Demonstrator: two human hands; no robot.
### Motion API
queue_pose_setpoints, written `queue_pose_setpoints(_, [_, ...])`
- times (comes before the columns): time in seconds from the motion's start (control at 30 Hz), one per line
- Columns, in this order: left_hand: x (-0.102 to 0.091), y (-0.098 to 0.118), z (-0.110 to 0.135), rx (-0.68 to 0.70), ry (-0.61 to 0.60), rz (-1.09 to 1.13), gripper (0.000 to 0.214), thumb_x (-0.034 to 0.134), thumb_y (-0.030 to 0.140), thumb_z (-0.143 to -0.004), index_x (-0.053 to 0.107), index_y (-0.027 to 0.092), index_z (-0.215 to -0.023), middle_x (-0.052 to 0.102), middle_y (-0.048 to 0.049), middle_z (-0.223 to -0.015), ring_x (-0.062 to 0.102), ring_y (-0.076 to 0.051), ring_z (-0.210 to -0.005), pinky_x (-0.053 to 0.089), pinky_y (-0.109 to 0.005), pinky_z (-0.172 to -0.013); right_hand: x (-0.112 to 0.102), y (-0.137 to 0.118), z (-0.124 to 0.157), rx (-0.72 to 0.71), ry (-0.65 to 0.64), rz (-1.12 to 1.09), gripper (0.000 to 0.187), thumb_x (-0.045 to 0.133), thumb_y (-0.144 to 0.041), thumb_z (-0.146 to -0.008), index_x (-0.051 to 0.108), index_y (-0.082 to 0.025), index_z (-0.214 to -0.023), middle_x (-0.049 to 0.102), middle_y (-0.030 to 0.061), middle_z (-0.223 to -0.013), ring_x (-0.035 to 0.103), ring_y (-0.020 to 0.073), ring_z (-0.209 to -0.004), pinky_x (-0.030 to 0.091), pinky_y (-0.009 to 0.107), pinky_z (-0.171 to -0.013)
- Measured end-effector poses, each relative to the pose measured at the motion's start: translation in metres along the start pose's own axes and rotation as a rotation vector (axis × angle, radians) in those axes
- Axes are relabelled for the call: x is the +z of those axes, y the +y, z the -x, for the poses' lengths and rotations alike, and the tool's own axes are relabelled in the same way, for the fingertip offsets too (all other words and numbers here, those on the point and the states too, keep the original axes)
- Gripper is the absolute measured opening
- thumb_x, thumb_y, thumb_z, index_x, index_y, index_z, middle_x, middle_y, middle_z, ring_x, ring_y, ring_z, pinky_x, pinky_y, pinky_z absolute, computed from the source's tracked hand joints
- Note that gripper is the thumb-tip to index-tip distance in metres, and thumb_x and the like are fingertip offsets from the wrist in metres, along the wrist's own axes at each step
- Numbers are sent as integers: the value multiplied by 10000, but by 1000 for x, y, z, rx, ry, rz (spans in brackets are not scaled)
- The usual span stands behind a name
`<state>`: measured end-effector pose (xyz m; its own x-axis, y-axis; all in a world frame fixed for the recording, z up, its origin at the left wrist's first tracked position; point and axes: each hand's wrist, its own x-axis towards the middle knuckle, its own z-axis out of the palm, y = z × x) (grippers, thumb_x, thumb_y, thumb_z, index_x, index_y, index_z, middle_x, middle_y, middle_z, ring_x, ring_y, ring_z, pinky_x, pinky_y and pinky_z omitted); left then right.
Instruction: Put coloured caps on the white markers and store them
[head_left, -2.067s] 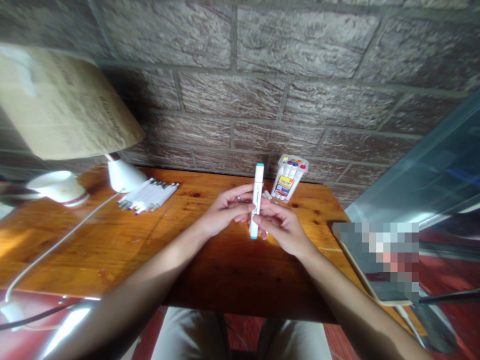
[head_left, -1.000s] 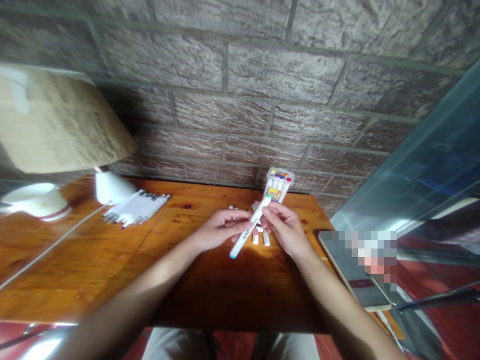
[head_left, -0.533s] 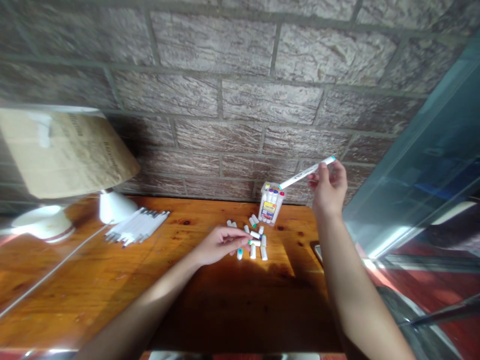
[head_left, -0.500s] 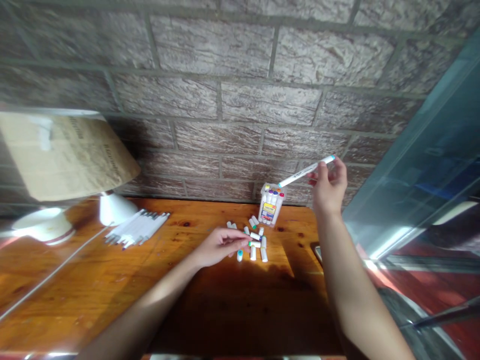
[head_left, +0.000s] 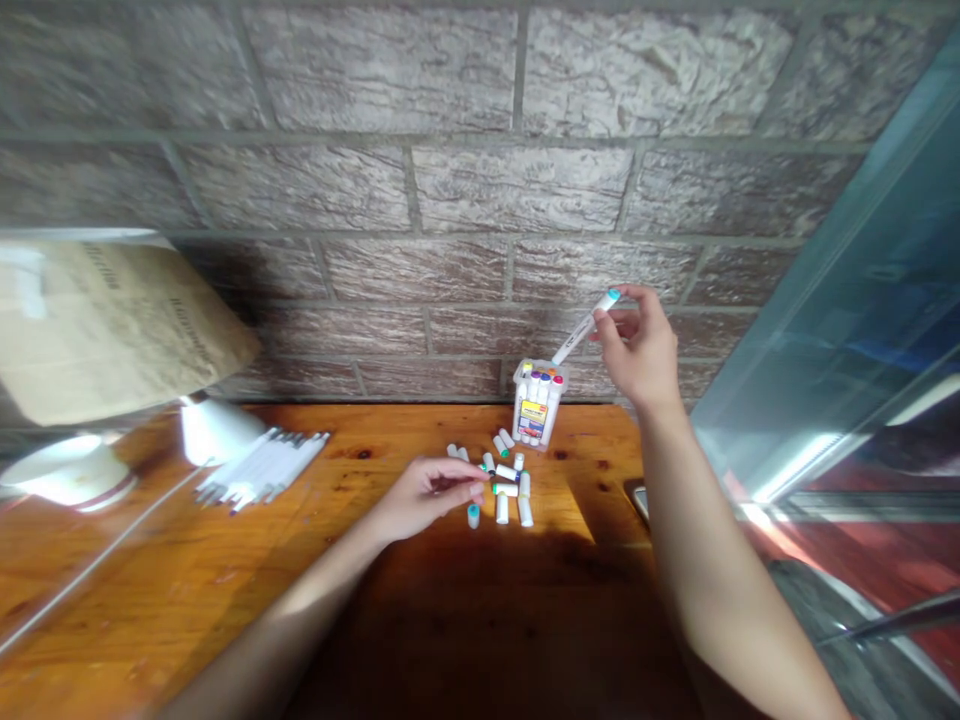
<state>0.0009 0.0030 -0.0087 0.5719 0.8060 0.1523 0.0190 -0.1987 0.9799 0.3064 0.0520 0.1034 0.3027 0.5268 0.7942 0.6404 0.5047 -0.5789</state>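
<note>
In my right hand (head_left: pixel 641 345) is a white marker (head_left: pixel 581 332) with a turquoise end, gripped near its top and slanting down to the left. Its lower tip is at the rim of a clear plastic box (head_left: pixel 553 425) that holds several upright markers with colored ends. My left hand (head_left: pixel 427 495) hovers low over the table beside scattered white marker caps (head_left: pixel 506 490), thumb and forefinger slightly apart with nothing visible between them. One cap with a turquoise top (head_left: pixel 473 516) stands just below its fingers.
Several white markers without caps (head_left: pixel 262 470) lie in a pile at left, beside a lamp (head_left: pixel 127 320) with its cord across the wooden table (head_left: pixel 360 440). A white cup-like object (head_left: pixel 67 475) stands further left. A phone-like object (head_left: pixel 639 498) lies by my right forearm. A stone-block wall (head_left: pixel 465 190) rises behind.
My right hand has moved left, bringing the marker steeper and its lower tip to the box. My left hand has shifted slightly left, off the caps. The view has shifted a little.
</note>
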Motion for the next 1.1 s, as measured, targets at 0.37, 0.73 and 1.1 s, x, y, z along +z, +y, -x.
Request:
queue_pose_setpoints(0.37, [1, 2, 1, -9, -2, -17, 338, 774, 388, -820, 775, 105, -1006, 784, -107, -829, 709, -179, -744, 557, -301, -747, -6, -3, -2, -24, -33, 54, 410, 655, -505, -884, 599, -244, -1196, 754, 55, -803, 719, 245, -703, 543, 431, -777])
queue_pose_setpoints(0.73, [-2, 3, 2, 22, 30, 0, 329, 786, 386, -803, 781, 112, -985, 789, -97, -844, 727, -178, -766, 573, -286, -752, 4, -3, 6, 108, -354, 206, 333, 645, -296, -844, 645, -182, -1156, 786, 52, -841, 738, 242, -775, 538, 385, -818])
queue_pose_setpoints(1.1, [-3, 3, 0, 43, 48, 46, 263, 786, 330, -810, 784, 116, -962, 789, -79, -806, 724, -159, -734, 574, -262, -728, 16, 3, 11, 138, -527, 413, 164, 732, -296, -779, 808, -183, -870, 801, 43, -840, 733, 208, -766, 522, 305, -802])
